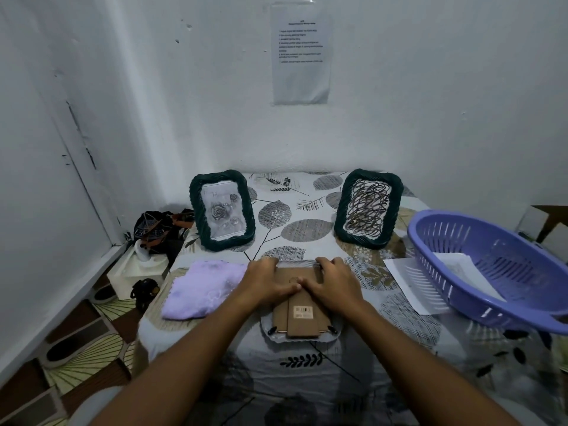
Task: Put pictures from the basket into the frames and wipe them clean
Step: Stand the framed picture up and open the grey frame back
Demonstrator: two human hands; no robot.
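Observation:
A picture frame (302,318) lies face down at the table's front centre, its brown cardboard back with a barcode sticker facing up. My left hand (266,281) and my right hand (333,282) both press on its far end, thumbs meeting in the middle. Two dark green frames stand at the back: the left frame (222,210) holds a rose picture, the right frame (368,208) a scribble picture. A folded lilac cloth (201,289) lies left of my hands. A purple basket (488,269) at the right holds a paper picture (464,269).
A loose sheet of paper (405,278) sticks out from under the basket. The table has a leaf-patterned cover (295,222) and stands against a white wall with a taped notice (301,53). A dark bag (159,226) and a white box (135,272) sit on the floor at the left.

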